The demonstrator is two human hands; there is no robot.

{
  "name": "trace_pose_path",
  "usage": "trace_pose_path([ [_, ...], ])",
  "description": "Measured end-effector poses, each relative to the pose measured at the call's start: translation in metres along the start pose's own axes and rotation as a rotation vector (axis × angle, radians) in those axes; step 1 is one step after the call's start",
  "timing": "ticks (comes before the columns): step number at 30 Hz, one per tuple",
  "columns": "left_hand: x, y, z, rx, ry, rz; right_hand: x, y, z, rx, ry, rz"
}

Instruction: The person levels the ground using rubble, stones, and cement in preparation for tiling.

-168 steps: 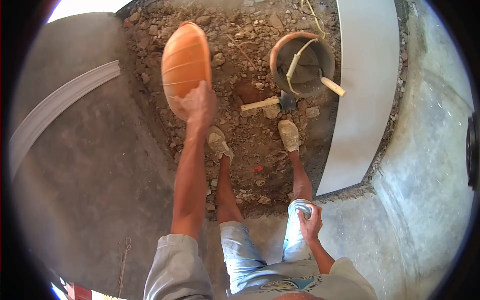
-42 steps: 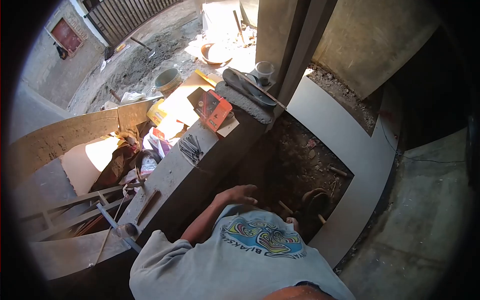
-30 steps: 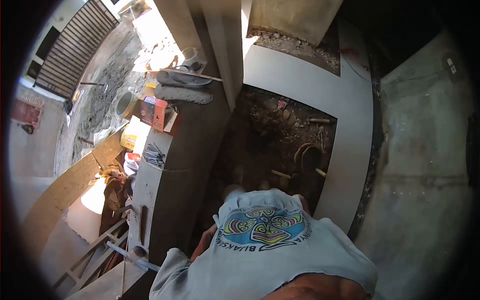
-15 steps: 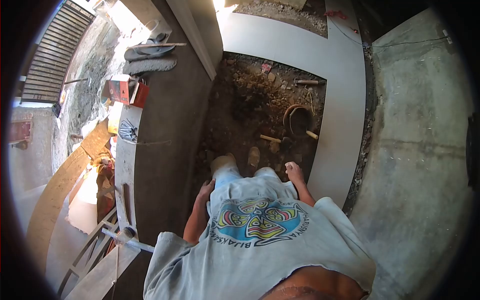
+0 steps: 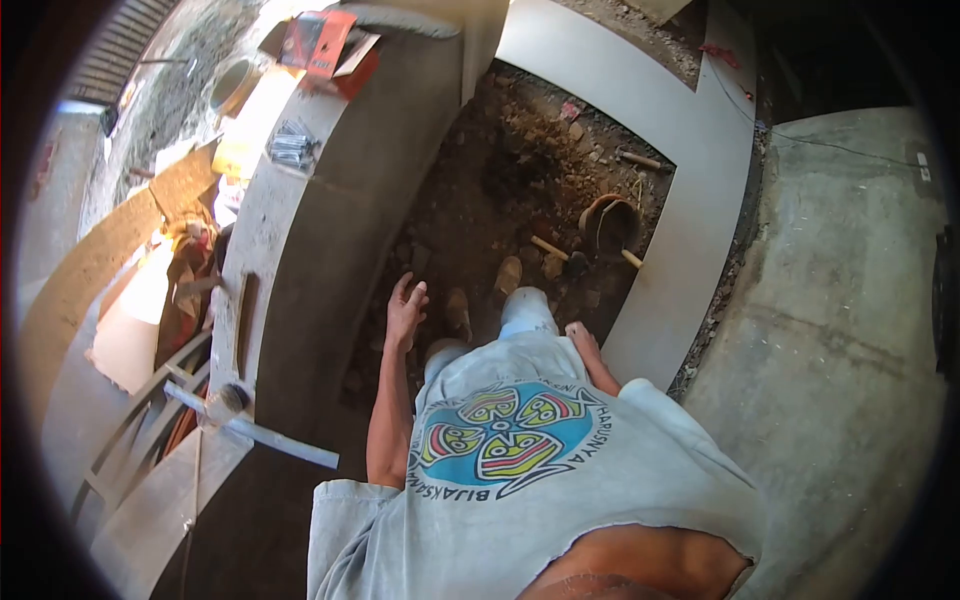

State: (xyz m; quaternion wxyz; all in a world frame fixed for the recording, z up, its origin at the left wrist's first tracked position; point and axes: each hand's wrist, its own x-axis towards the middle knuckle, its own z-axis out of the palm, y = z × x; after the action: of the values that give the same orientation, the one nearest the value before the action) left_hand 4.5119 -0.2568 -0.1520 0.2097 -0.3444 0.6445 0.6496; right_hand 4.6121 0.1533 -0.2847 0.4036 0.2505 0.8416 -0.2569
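Fingers of the left hand point(image 5: 405, 310) are spread and empty. They have lifted off the thigh, where they rested a moment ago, towards the grey cement-rendered wall point(image 5: 340, 220). The right hand point(image 5: 583, 340) hangs loose and empty at the knee. The round rust-rimmed mortar bucket point(image 5: 610, 222) stands untouched at the rubble pit's right edge, beside the white tile strip point(image 5: 680, 250).

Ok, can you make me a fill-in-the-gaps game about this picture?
1. The left hand is open and holds ___.
2. The bucket stands on the person's ___ side.
3. The nails lie on top of the ___.
4. The box is coloured ___.

Missing words: nothing; right; wall; red.
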Motion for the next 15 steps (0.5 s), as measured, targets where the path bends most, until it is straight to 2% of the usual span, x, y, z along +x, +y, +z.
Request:
trace_pose_path([
  [2, -0.013, -0.045, -0.035, 0.014, 0.067, -0.11, -0.012, -0.042, -0.007, 0.091, 0.041, -0.127],
  [4, -0.028, -0.111, -0.071, 0.039, 0.128, -0.24, -0.021, -0.05, 0.0, 0.166, 0.085, -0.222],
  [6, -0.029, -0.217, -0.118, 0.161, 0.171, -0.238, -0.015, -0.034, 0.02, 0.22, 0.13, -0.286],
  [8, -0.061, -0.249, -0.137, 0.278, 0.305, -0.425, -0.034, -0.024, 0.026, 0.163, 0.139, -0.229],
  [10, -0.08, -0.271, -0.158, 0.163, 0.16, -0.447, -0.055, -0.001, 0.033, 0.124, 0.134, -0.195],
  [12, -0.063, -0.342, -0.182, 0.178, 0.088, -0.434, -0.056, 0.038, 0.047, 0.089, 0.097, -0.21],
  [13, -0.059, -0.367, -0.186, 0.181, 0.062, -0.431, -0.05, 0.062, 0.059, 0.451, -0.004, 0.058],
  [15, -0.064, -0.357, -0.167, 0.052, 0.132, -0.359, -0.065, 0.088, 0.069, 0.525, -0.025, 0.128],
])
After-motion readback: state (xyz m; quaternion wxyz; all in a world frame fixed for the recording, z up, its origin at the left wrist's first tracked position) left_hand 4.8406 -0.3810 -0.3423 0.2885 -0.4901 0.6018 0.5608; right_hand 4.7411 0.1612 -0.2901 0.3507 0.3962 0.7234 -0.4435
